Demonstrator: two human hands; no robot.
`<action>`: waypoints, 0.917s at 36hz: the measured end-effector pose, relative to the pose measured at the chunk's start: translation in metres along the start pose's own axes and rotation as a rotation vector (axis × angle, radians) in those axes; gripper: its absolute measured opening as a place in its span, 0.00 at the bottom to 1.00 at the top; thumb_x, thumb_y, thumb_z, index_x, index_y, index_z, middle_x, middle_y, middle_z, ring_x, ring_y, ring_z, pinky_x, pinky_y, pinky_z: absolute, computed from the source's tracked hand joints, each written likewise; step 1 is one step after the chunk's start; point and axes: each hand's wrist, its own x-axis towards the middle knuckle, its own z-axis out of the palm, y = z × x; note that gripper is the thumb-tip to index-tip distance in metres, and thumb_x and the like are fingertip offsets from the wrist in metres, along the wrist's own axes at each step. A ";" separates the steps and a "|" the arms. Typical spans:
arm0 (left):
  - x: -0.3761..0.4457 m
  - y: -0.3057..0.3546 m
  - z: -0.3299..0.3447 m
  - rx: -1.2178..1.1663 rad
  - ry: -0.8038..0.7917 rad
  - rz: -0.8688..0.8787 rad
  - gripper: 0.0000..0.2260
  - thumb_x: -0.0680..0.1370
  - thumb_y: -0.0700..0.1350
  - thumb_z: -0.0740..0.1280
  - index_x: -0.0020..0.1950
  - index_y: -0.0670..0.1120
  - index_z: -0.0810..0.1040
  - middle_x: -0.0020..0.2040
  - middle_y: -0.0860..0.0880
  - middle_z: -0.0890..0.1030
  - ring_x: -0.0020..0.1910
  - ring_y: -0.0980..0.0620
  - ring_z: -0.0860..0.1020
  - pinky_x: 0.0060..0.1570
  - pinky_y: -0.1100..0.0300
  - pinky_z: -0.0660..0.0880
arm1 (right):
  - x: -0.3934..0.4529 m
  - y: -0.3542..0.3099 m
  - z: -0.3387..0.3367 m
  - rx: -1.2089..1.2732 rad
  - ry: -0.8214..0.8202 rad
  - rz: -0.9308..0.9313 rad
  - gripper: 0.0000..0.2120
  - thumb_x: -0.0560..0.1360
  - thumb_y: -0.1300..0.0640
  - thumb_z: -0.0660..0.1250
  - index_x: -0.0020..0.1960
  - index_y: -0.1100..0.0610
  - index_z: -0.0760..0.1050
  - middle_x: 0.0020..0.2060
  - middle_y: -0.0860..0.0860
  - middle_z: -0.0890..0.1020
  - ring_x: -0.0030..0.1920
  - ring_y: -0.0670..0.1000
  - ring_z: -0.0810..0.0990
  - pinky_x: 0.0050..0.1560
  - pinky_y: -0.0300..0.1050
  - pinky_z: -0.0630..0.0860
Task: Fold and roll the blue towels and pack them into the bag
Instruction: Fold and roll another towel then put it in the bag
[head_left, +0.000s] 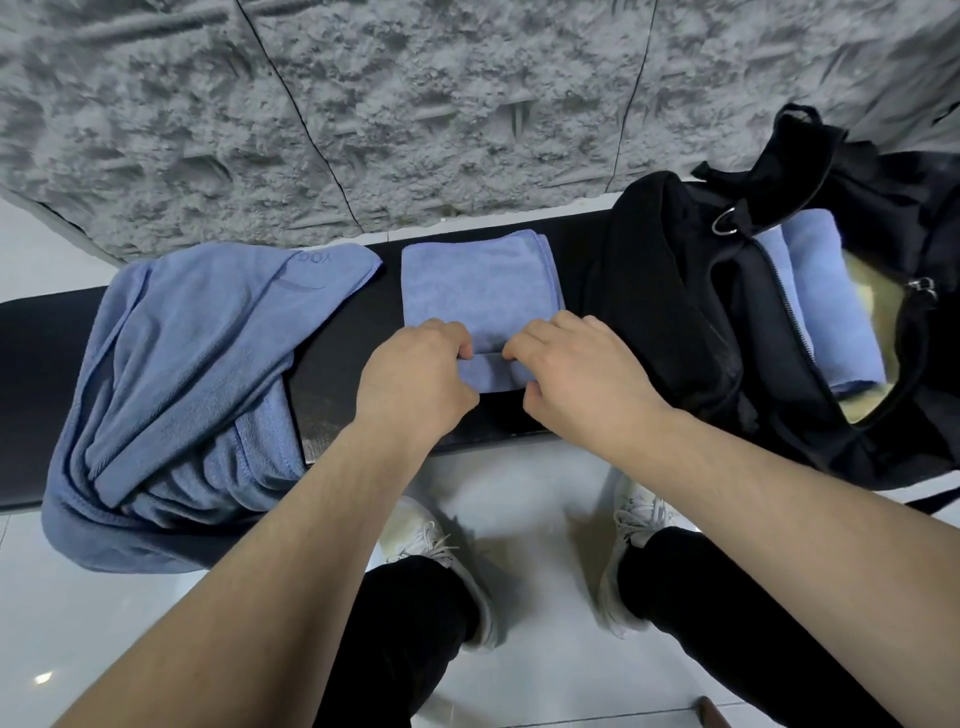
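The near edge of the folded blue towel (475, 283) is being turned over on the black bench (47, 332), and the first turn of the roll is pinched from both sides: the left hand (415, 376) grips it with fingers curled over the fold, and the right hand (582, 371) does the same at the other end, thumbs tucked beneath. The rest of the towel is laid flat toward the grey textured wall (415, 104), its far edge showing stacked layers that are slightly stepped at the right corner. A risk is seen here: if one hand is advanced faster than the other, the roll is likely to be skewed into a cone, and the layers could be fanned out at that corner. A loose first turn would probably be carried through the whole roll, and a slack roll may be sprung open once released. Just to the left, the unfolded towels (182, 374) are heaped and draped over the bench's front edge; a slide to the tiled floor (519, 478) seems possible if the heap is nudged by a forearm. To the right, the black bag (675, 312) is lying unzipped with rolled towels (826, 306) already packed inside; its flap is slumped beside the working towel and could be caught by the roll as it is pushed away.
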 end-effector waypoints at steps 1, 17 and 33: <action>0.000 0.001 0.000 -0.002 0.005 -0.001 0.12 0.72 0.42 0.69 0.56 0.49 0.77 0.51 0.52 0.77 0.50 0.49 0.75 0.45 0.55 0.73 | 0.001 0.000 0.000 0.003 -0.005 0.009 0.16 0.60 0.66 0.70 0.47 0.56 0.82 0.37 0.50 0.81 0.39 0.56 0.78 0.40 0.45 0.68; 0.000 0.003 -0.007 -0.041 -0.160 -0.102 0.08 0.73 0.48 0.69 0.51 0.54 0.78 0.45 0.53 0.81 0.45 0.50 0.78 0.40 0.58 0.74 | 0.006 0.004 -0.014 0.157 -0.274 0.122 0.18 0.73 0.59 0.61 0.60 0.49 0.79 0.50 0.48 0.83 0.53 0.53 0.76 0.54 0.47 0.72; 0.003 -0.003 -0.003 -0.093 0.011 -0.036 0.09 0.75 0.39 0.66 0.48 0.52 0.79 0.47 0.55 0.76 0.49 0.51 0.75 0.47 0.54 0.75 | 0.004 0.007 -0.003 0.145 -0.014 0.009 0.12 0.69 0.59 0.63 0.46 0.52 0.84 0.40 0.48 0.82 0.40 0.56 0.77 0.40 0.47 0.71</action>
